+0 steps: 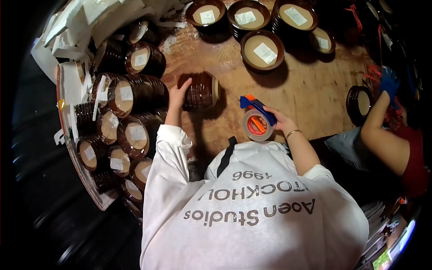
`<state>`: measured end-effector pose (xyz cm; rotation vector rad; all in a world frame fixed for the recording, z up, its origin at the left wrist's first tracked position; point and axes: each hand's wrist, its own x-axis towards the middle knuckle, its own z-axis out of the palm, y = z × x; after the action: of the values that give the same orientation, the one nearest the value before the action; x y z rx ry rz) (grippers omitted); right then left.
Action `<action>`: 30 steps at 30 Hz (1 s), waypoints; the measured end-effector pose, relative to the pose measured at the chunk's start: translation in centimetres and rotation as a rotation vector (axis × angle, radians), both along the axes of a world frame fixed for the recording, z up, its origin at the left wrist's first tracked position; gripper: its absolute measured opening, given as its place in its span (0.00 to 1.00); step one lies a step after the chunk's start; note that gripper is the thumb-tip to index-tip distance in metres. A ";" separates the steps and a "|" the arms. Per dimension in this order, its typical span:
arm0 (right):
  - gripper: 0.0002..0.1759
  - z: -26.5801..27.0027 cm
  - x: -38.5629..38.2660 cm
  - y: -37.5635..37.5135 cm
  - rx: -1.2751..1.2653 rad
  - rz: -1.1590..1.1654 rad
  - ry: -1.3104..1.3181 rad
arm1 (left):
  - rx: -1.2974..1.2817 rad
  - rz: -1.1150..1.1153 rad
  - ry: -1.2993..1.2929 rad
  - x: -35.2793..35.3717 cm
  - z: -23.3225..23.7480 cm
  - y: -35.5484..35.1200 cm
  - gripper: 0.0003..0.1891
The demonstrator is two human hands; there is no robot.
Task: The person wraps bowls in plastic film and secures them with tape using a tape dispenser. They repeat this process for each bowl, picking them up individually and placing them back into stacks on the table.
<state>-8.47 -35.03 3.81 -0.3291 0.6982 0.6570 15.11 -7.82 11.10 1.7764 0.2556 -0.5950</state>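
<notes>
My left hand [179,93] is closed around the near side of a stack of glossy brown dishes [201,91]. The stack lies on its side on the wooden table [315,108], its pale unglazed base facing right. To the right, just in front of my body, my right hand [282,120] grips a blue and orange tape dispenser [269,114]. A roll of clear packing tape [258,126] is mounted on it, and some fingers show through the roll's core. A gap of bare wood separates the dispenser from the stack.
Many stacks of brown dishes [137,94] with white labels crowd the left edge. More labelled stacks [263,50] stand at the back. White foam pieces [85,22] pile up at back left. At right, a co-worker's blue-gloved hand [389,83] is near another stack [360,104].
</notes>
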 end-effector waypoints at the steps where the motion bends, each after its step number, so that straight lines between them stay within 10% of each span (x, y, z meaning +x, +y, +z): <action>1: 0.18 0.0 -0.6 0.6 0.004 0.007 0.008 | -0.062 0.066 0.028 -0.4 0.5 -0.5 0.20; 9: 0.20 2.8 3.5 6.6 0.232 -0.141 -0.043 | -0.299 0.937 -0.075 -4.9 -3.0 -4.1 0.22; 13: 0.22 1.8 3.5 5.2 0.160 -0.168 0.005 | -0.057 1.009 -0.074 -7.0 -3.3 -5.5 0.27; 20: 0.20 1.3 3.1 5.5 0.222 -0.185 -0.065 | 0.465 0.553 -0.761 -8.1 -1.8 -4.7 0.20; 23: 0.20 1.2 3.3 5.2 0.233 -0.144 -0.073 | 0.858 -0.009 -0.881 -7.8 0.5 -3.1 0.16; 30: 0.19 1.0 3.4 5.2 0.216 -0.088 -0.065 | 0.716 -1.221 -0.742 -2.6 6.4 2.7 0.34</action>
<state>-5.08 -29.87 4.84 -0.1189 0.5706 0.6287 12.51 -5.17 17.48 2.6149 -1.3730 -0.6348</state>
